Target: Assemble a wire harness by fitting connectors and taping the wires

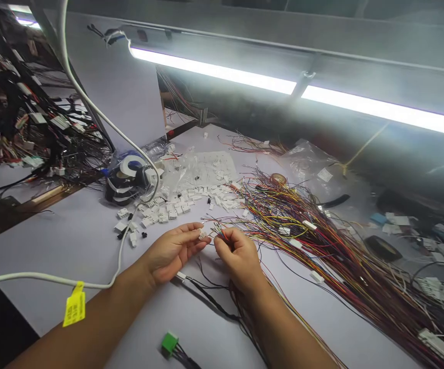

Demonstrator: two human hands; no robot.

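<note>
Between the thumb and fingers of my left hand is a small white connector housing. My right hand is closed around a few thin wires, whose bare crimped ends point up and left, close to the housing. Whether any wire sits inside the housing I cannot tell. Below my hands lies a black-sleeved cable with a white plug. Nearer me rests a green connector with dark wires. A white cable with a yellow tag passes over my left forearm.
Loose white connectors are scattered beyond my left hand, beside rolls of tape and a plastic bag. A thick bundle of coloured wires runs along the right. Tube lights hang above; dark harnesses hang at left.
</note>
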